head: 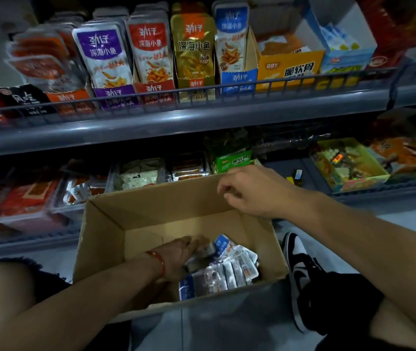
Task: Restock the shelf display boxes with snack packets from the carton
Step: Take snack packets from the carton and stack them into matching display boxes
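An open brown carton (108,231) sits on the floor in front of the shelves. Inside it, at the right, lies a pile of blue-and-white snack packets (223,271). My left hand (181,257) is down in the carton with its fingers on the left edge of that pile; whether it grips a packet is hidden. My right hand (250,191) hovers at the carton's far right corner, fingers curled, with nothing visible in it. On the upper shelf stands a blue display box (238,81) holding matching blue packets (231,36).
Purple (105,57), red (151,51) and gold (193,46) packet boxes stand left of the blue one, a yellow box (290,67) to its right. A wire rail (176,93) fronts the upper shelf. The lower shelf holds more snacks. My shoe (296,264) is beside the carton.
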{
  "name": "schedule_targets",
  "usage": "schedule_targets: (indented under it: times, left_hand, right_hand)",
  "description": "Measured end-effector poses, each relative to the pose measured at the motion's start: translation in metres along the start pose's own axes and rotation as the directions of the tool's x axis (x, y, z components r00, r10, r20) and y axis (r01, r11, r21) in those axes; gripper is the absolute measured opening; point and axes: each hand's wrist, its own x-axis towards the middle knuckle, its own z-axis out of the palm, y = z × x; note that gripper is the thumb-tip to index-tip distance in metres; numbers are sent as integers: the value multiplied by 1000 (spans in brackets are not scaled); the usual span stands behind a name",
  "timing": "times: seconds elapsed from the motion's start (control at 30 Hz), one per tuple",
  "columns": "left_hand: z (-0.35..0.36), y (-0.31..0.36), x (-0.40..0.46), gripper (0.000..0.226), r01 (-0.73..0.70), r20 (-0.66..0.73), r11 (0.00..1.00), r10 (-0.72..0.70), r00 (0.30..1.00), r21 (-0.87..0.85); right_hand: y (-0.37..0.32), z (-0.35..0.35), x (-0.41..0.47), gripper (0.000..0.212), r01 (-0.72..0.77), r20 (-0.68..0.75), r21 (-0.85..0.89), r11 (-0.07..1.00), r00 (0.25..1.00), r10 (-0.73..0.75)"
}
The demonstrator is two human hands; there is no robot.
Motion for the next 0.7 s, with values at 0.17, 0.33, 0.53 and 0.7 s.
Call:
schedule_targets:
  times: [0.17, 0.33, 0.53, 0.7]
  left_hand:
    - [-44, 2, -10, 40, 135, -41, 940, -155, 987, -313]
    - [-123, 13, -40, 26, -26, -152, 914, -39, 988, -405]
    - [-186, 10, -81, 17, -313, -456, 746, 14, 890, -589]
    - [-193, 9, -94, 28, -385, -453, 269, -269, 850, -883]
  right_hand:
    - [-2, 3, -1, 19, 5, 104, 40, 999, 995, -9]
    - [-1, 2, 11, 40, -41, 231, 76, 996, 973, 23]
    - [-6, -14, 30, 19, -126, 98, 339, 932, 990, 98]
    - [-5, -33, 30, 15, -239, 102, 709, 663, 966, 239]
